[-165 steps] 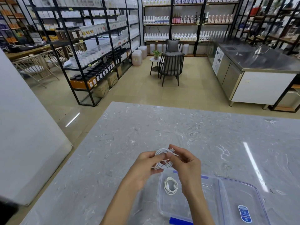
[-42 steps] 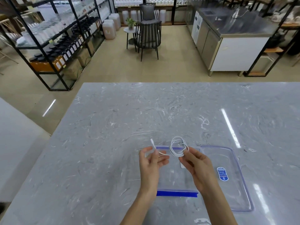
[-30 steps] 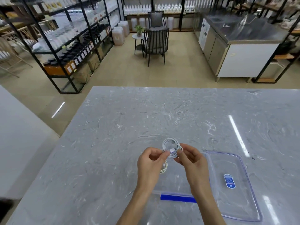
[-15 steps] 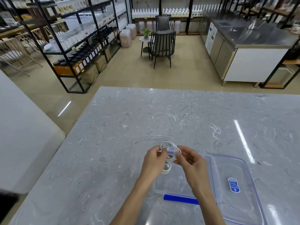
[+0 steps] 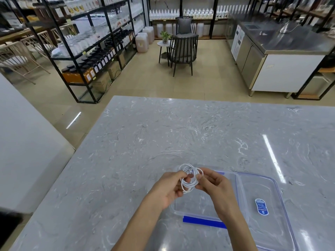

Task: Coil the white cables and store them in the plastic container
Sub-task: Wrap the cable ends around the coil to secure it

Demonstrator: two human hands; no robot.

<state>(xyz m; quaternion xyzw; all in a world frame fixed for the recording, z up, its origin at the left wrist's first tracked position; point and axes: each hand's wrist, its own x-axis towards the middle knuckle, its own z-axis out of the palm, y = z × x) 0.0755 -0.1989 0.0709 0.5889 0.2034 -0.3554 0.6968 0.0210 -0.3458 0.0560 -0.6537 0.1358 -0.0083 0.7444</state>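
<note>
The right hand [image 5: 215,187] and forearm cover much of the plastic container [image 5: 192,207], hiding what lies inside. Beside the container, the lid [image 5: 268,211] runs off the bottom edge, its blue label [image 5: 261,206] too small to read. Fingers hide part of the white cable coil [image 5: 189,177] above the container.

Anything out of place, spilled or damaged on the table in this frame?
Nothing stands out. Both hands, left and right, hold a neat cable coil above the open container; its lid lies flat beside it on the table.
</note>
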